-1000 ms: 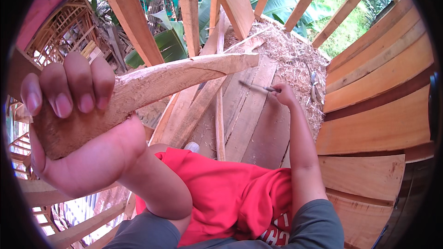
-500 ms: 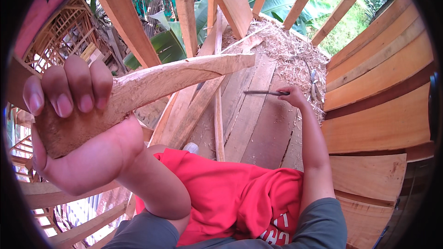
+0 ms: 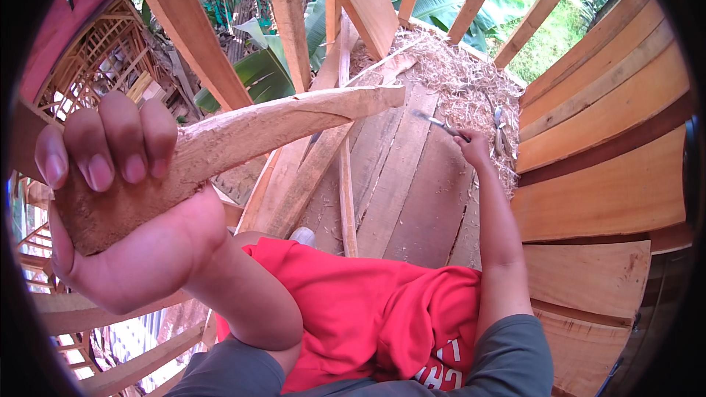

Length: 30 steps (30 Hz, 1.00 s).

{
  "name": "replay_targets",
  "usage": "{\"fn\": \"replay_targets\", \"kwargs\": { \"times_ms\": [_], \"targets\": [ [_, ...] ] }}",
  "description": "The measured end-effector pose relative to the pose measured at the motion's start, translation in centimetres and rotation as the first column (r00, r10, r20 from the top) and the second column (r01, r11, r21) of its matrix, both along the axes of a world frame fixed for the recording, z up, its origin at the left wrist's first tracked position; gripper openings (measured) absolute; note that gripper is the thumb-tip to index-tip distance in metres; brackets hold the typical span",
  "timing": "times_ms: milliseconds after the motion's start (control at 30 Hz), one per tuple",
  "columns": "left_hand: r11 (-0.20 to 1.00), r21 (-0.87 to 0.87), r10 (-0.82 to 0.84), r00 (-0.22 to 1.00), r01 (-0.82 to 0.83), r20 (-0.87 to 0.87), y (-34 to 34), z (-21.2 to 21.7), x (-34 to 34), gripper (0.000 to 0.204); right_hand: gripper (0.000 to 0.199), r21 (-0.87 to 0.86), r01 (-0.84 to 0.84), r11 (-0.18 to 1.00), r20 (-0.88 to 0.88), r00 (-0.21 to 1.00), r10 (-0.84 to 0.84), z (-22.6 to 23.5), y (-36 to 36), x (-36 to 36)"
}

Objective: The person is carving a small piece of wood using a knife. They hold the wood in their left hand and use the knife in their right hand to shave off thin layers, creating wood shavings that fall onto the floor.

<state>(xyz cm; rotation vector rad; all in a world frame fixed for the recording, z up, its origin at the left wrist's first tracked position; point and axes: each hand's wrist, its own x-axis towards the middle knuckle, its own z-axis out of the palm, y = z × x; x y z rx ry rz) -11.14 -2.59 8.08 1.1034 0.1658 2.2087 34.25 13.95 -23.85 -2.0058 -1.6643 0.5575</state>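
Currently, head view | left hand (image 3: 165, 242) clenched round the broad end of a wooden piece (image 3: 250, 130), which runs rightward from that grip | right hand (image 3: 476, 148) grasping a slim tool (image 3: 440, 124), perhaps a knife | piece looks roughly shaped; shavings (image 3: 474, 77) beyond right grip; what's left, unclear

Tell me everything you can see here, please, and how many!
Carved wood: one, pale brown, left to middle
Thin tool: one, grey and dark, middle right
Wood shavings: too many to count, pale, upper right
Floor planks: several, brown, middle
Posts: several, tan, along the top
Boards: several, orange-brown, right side
Wood block: one, tan, top middle
Leaves: several, green, beyond the posts
Sheet: one, pink, upper left
Cloth: one, red, lower middle
Sleeves: two, dark grey, bottom
Left grip: one, bare, around the carved wood
Right grip: one, bare, holding the thin tool
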Motion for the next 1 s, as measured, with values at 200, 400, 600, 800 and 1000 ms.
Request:
{"fn": "replay_targets", "kwargs": {
  "times_ms": [200, 400, 600, 800, 1000],
  "targets": [
    [1.0, -0.003, 0.007, 1.0, -0.007, -0.002, -0.2, -0.1, -0.6, 0.024, 0.029, -0.203, -0.316, 0.927, -0.289, 0.924, 0.252, 2.4, -0.6, -0.2],
    [1.0, -0.01, -0.004, 1.0, 0.004, 0.003, -0.1, 0.0, -0.2, 0.022, 0.034, -0.172, -0.167, 0.971, -0.01, 0.986, 0.168, 0.5, -0.4, 0.3],
    [1.0, -0.01, 0.009, 1.0, -0.009, -0.006, -0.3, 0.0, -0.6, 0.021, 0.032, -0.123, -0.308, 0.944, -0.107, 0.949, 0.295, 0.9, -0.2, 0.7],
    [1.0, -0.012, -0.008, 1.0, 0.008, -0.002, -0.1, 0.0, -0.1, 0.021, 0.02, -0.035, -0.149, 0.988, 0.098, 0.983, 0.152, 2.3, -1.0, -3.2],
    [0.999, 0.006, -0.033, 0.999, 0.033, -0.003, -0.4, 0.1, -0.7, 0.021, 0.026, 0.121, 0.091, 0.988, 0.042, 0.994, -0.097, 5.7, -1.6, -6.3]
  ]
}}
